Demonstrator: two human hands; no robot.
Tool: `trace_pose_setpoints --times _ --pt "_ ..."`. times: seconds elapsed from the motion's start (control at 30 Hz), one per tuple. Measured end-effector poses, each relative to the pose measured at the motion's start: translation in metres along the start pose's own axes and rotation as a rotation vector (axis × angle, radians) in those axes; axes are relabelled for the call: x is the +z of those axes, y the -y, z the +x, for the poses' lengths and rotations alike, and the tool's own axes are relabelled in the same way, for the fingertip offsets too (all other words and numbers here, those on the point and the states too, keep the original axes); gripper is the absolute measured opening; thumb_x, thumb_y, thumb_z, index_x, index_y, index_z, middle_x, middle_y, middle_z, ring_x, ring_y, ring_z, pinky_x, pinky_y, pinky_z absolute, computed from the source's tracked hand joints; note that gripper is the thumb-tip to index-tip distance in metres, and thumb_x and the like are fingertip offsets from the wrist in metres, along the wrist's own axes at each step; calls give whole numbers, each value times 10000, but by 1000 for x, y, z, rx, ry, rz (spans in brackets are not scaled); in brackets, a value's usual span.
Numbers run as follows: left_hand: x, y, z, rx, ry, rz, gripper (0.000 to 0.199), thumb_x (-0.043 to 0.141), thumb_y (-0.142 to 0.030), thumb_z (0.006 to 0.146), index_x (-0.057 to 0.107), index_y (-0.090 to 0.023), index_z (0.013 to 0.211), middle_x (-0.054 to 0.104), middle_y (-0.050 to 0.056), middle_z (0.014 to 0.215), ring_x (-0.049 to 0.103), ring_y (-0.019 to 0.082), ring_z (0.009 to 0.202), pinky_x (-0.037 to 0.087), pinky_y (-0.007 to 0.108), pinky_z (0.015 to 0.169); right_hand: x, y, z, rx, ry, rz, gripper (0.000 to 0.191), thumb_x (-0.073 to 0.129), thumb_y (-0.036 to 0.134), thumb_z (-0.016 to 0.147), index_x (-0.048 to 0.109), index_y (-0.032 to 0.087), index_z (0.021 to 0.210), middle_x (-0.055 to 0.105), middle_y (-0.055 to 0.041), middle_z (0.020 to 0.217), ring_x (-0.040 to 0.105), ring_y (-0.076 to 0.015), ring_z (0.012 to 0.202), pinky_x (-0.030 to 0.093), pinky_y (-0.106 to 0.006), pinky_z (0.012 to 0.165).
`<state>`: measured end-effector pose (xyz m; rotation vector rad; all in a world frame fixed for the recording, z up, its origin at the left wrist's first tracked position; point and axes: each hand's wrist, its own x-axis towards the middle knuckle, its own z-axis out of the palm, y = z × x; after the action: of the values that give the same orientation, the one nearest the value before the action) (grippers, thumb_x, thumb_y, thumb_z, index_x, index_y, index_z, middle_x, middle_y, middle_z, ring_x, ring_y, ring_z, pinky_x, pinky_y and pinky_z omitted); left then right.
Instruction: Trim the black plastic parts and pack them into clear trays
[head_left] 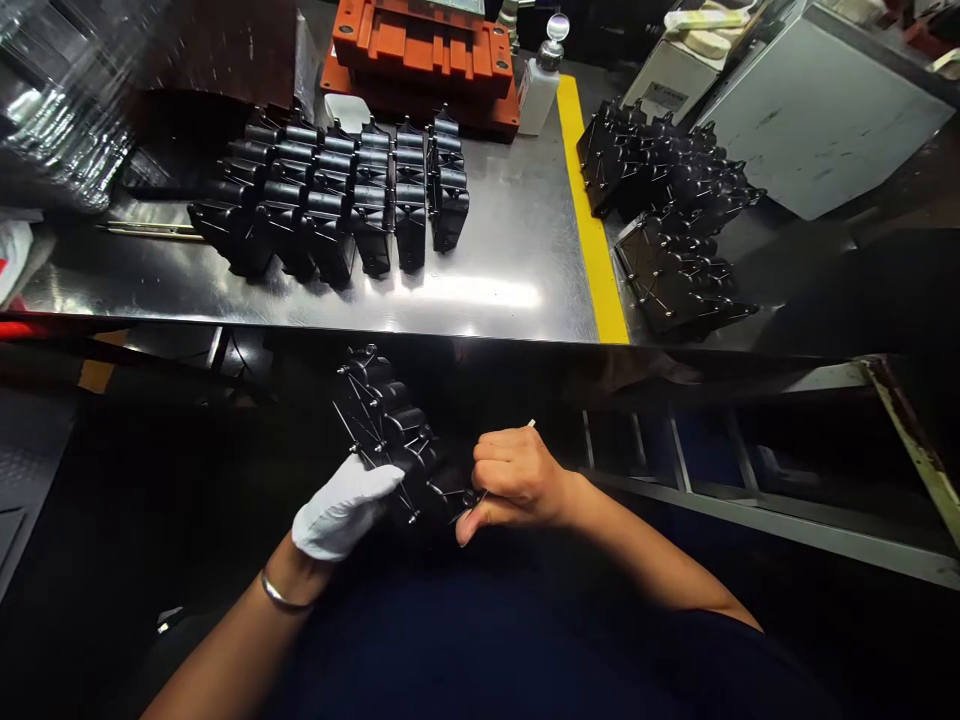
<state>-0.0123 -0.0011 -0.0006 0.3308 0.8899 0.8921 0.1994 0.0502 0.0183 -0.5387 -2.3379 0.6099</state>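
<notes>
My left hand [341, 510], in a white glove, grips a black moulded plastic part [409, 430] in front of my body, below the table's front edge. The part has a row of rounded, ribbed sections and small pins with shiny tips along one side. My bare right hand [517, 475] is closed at the part's lower right end. A thin tool [532, 423] is in that fist; its pale end pokes out above the fingers, and most of it is hidden. The thumb is stretched out toward the part's corner; whether it touches is hard to tell.
On the metal table [510, 270] stand several similar black parts [371, 200] in rows. More black parts [667, 190] are stacked right of a yellow stripe [592, 230]. Behind are an orange-red fixture [424, 60] and a white bottle [538, 95]. A metal frame [750, 510] stands at right.
</notes>
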Motion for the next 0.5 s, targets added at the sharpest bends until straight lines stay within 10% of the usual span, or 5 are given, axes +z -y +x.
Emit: trace_pose_setpoints --times 0.3,0.5 --pt "8 15 3 -54 -140 -228 266 830 -284 633 730 -165 849 741 24 838 669 171 743 530 269 731 3 -3 2 24 -111 -215 581 444 573 913 401 177 490 350 37 481 298 -80 463 215 -253 462" --pt "5 9 -2 -182 -19 -343 380 796 -359 681 717 -166 998 729 23 783 677 148 680 540 243 678 -9 -12 -3 137 -188 219 426 544 479 903 515 171 610 471 34 517 421 -73 477 319 -215 461"
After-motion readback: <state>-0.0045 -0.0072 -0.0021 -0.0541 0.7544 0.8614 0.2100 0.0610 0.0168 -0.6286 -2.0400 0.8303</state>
